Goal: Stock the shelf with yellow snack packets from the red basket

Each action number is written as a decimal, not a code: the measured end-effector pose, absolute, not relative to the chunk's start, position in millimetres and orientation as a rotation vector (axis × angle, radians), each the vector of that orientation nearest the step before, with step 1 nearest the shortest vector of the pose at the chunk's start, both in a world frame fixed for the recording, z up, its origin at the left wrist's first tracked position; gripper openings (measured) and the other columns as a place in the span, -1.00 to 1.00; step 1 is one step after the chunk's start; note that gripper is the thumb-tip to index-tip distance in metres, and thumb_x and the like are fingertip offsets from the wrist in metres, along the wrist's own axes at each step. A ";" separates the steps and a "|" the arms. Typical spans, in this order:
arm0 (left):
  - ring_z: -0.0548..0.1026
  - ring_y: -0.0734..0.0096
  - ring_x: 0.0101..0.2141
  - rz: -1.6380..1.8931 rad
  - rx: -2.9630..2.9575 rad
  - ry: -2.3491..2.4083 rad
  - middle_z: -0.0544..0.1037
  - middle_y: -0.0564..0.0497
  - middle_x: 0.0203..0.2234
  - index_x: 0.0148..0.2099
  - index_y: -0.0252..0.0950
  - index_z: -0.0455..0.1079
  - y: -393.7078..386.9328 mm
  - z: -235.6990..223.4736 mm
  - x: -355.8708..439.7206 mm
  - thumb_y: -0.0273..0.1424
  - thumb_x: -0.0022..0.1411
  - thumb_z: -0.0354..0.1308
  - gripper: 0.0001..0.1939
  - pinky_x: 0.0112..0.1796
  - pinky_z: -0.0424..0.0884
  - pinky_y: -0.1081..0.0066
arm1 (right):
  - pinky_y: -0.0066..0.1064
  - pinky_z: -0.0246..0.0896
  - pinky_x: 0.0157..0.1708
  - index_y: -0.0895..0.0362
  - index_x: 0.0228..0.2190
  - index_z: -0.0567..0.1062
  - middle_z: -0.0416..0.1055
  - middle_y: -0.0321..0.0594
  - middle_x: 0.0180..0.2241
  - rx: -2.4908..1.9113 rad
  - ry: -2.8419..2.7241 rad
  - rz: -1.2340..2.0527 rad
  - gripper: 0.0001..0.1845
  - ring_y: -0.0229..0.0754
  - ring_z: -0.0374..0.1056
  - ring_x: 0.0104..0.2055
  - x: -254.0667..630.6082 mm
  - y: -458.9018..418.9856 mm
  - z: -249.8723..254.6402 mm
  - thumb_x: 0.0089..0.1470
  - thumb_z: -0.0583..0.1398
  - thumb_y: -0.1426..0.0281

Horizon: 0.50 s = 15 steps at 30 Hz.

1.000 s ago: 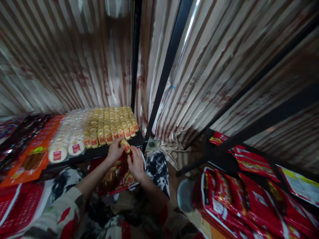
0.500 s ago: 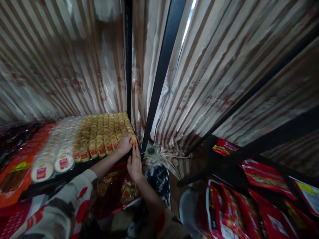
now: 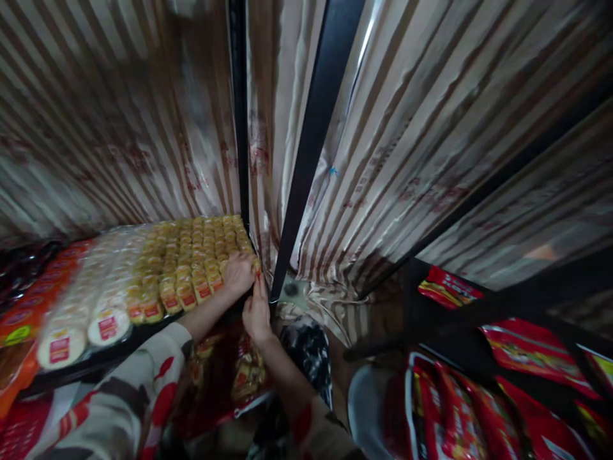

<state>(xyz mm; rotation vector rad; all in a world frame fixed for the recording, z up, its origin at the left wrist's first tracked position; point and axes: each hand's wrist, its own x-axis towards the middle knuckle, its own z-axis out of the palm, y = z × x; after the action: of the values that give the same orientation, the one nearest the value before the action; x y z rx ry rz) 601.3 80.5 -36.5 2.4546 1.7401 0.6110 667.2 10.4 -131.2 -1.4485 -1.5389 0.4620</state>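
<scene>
Touching a yellow packet (image 3: 257, 264) at the packed rows' (image 3: 194, 252) four o'clock corner, the left hand (image 3: 239, 275), curled, grip unclear, and straight-fingered, empty right hand (image 3: 257, 316) could topple neighbours by overpushing.

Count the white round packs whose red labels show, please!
2: one white pack by the orange packs, another white pack by the little yellow packs. More labels may be hidden behind them.

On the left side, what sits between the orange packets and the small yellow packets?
Round white packs, the front two red-labelled, fill the stretch between the orange packets and the small yellow packets, as the head view shows.
</scene>
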 end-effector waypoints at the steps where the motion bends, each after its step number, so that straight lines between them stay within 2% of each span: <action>1: 0.36 0.15 -0.12 0.574 2.467 1.759 0.52 -0.15 -0.24 -0.13 -0.32 0.44 81.7 -35.1 601.5 -0.47 0.16 0.00 -0.74 -0.07 0.25 0.26 | -0.14 -0.14 0.27 0.30 0.23 0.04 -0.02 -0.02 0.26 -1.449 -1.543 0.466 -0.22 -0.10 -0.17 0.32 667.7 12.3 -131.8 -0.08 -0.05 0.67; 5: 0.33 0.13 -0.11 0.489 2.495 1.816 0.50 -0.15 -0.23 -0.12 -0.33 0.43 85.1 -32.1 602.8 -0.46 0.16 0.00 -0.73 -0.08 0.23 0.24 | -0.16 -0.08 0.25 0.30 0.18 0.16 0.02 0.01 0.23 -1.464 -1.571 0.453 -0.29 -0.05 -0.10 0.30 669.5 16.7 -133.6 -0.06 -0.05 0.67; 8: 0.30 0.13 -0.09 0.576 2.541 1.798 0.45 -0.18 -0.17 -0.10 -0.35 0.42 84.1 -35.0 602.8 -0.49 0.16 -0.02 -0.71 -0.05 0.21 0.24 | -0.16 -0.04 0.23 0.29 0.14 0.25 0.06 0.04 0.21 -1.495 -1.585 0.420 -0.32 -0.02 -0.05 0.28 669.4 16.8 -133.7 -0.07 -0.05 0.68; 11: 0.28 0.11 -0.09 0.668 2.594 1.785 0.41 -0.19 -0.15 -0.03 -0.36 0.37 79.9 -40.2 600.9 -0.50 0.18 -0.04 -0.68 -0.08 0.23 0.21 | -0.13 -0.03 0.22 0.29 0.12 0.28 0.08 0.07 0.18 -1.538 -1.594 0.376 -0.33 0.01 -0.03 0.26 668.1 15.8 -133.1 -0.08 -0.04 0.69; 15: 0.29 0.13 -0.13 0.514 2.769 1.753 0.42 -0.15 -0.19 -0.12 -0.32 0.38 74.4 -42.2 598.6 -0.49 0.19 -0.04 -0.76 -0.12 0.26 0.19 | -0.10 0.03 0.19 0.26 0.13 0.26 0.12 0.06 0.16 -1.561 -1.635 0.307 -0.31 0.01 0.01 0.24 667.9 15.1 -133.9 -0.09 -0.04 0.70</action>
<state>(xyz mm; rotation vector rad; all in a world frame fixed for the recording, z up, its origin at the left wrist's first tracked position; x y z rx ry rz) 598.6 74.4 -42.2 2.7690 1.7527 0.5143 667.9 15.1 -133.9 -1.5613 -1.6355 0.3066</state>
